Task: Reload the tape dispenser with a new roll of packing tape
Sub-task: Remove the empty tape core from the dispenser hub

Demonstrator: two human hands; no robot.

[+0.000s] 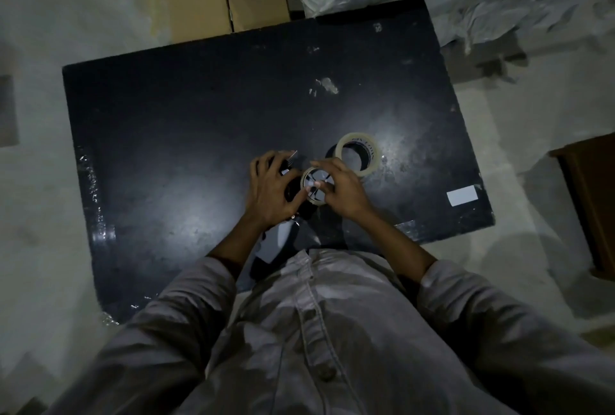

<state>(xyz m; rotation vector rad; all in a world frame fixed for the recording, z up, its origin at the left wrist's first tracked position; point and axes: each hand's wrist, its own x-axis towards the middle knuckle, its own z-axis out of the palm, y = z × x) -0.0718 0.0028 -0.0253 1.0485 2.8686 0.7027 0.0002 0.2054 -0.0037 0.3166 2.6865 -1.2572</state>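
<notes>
Dim light, black table. We have the dispenser under both hands, near the table's 6 o'clock edge, its handle running back toward our body. Left hand wraps the frame, fingers curled closed on it. Right hand pinches the rim of the thin core seated on the hub; spokes show through its centre, so it looks nearly spent. The new roll lies flat at 1 o'clock from the right hand, just beside its fingertips, hole facing up, well clear of the left. We judge the right hand is the nearer one for it. Old core probably has to come off the hub first, pulled straight up along the hub's axis.
</notes>
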